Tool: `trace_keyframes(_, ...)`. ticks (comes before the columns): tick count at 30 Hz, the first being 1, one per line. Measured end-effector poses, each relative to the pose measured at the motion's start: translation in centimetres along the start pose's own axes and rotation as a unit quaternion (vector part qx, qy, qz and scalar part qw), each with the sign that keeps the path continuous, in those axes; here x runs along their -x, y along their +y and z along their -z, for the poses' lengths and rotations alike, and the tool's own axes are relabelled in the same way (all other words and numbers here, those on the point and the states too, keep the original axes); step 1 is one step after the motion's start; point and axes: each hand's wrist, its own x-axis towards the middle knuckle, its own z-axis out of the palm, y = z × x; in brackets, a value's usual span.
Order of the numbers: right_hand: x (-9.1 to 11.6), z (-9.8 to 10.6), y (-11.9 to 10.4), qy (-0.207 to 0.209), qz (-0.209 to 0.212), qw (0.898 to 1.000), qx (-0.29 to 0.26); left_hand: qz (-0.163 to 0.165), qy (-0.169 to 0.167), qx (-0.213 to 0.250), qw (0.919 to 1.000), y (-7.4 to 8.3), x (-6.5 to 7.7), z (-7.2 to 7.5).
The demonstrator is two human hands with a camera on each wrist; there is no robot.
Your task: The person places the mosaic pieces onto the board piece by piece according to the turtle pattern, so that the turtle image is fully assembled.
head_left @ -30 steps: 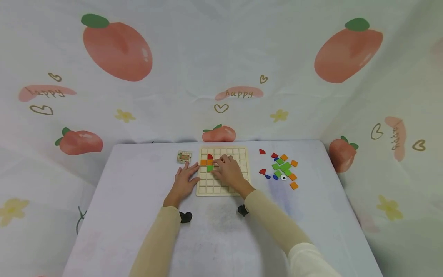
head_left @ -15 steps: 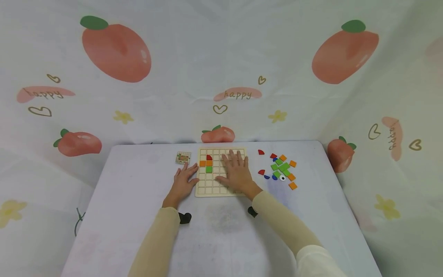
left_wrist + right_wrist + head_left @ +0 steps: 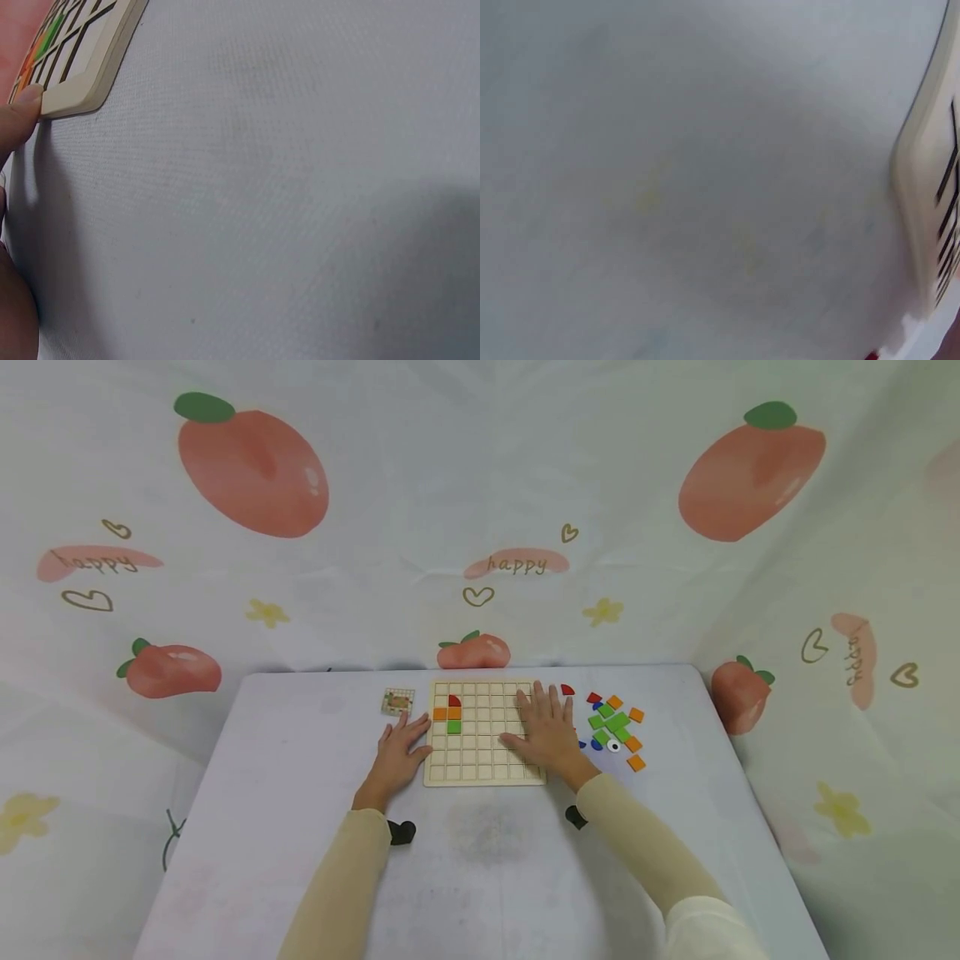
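Note:
A pale wooden grid board (image 3: 480, 771) lies on the table. On its left part sit a red quarter-circle piece (image 3: 454, 701), two orange square tiles (image 3: 440, 714) side by side and a green square tile (image 3: 454, 727). My left hand (image 3: 393, 762) rests at the board's left edge; its thumb (image 3: 28, 96) touches the rim in the left wrist view. My right hand (image 3: 551, 733), fingers spread and nothing held, is over the board's right edge and hides part of it. Just beyond my left fingertips lies a small patterned card (image 3: 398, 701).
Loose pieces lie right of the board: several green tiles (image 3: 617, 722), several orange tiles (image 3: 636, 763), blue half-circles, red pieces (image 3: 567, 690) and a white disc with a black dot (image 3: 613, 746). A printed cloth (image 3: 480, 485) hangs behind the table.
My right hand has let go of the orange tile on the board, spread its fingers and moved right to the board's right edge. My left hand stays in place.

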Motion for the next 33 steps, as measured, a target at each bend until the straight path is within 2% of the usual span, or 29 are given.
trace_keyframes(10, 1.0, 0.0, 3.3, 0.007, -0.033, 0.999, -0.002, 0.004, 0.001, -0.001, 1.0, 0.3, 0.1, 0.0)
trace_keyframes(22, 3.0, 0.2, 6.6, 0.015, -0.081, 0.996, -0.038, 0.008, -0.003, 0.007, 0.9999, 0.5, 0.4, 0.1)
trace_keyframes(29, 3.6, -0.2, 9.0, 0.053, -0.078, 0.993, -0.076, 0.015, -0.007, 0.001, 0.9999, 0.4, 0.3, 0.1)
trace_keyframes(33, 4.1, -0.3, 10.0, 0.082, -0.073, 0.989, -0.094, 0.006, -0.004, 0.002, 1.0, 0.3, 0.2, 0.2)
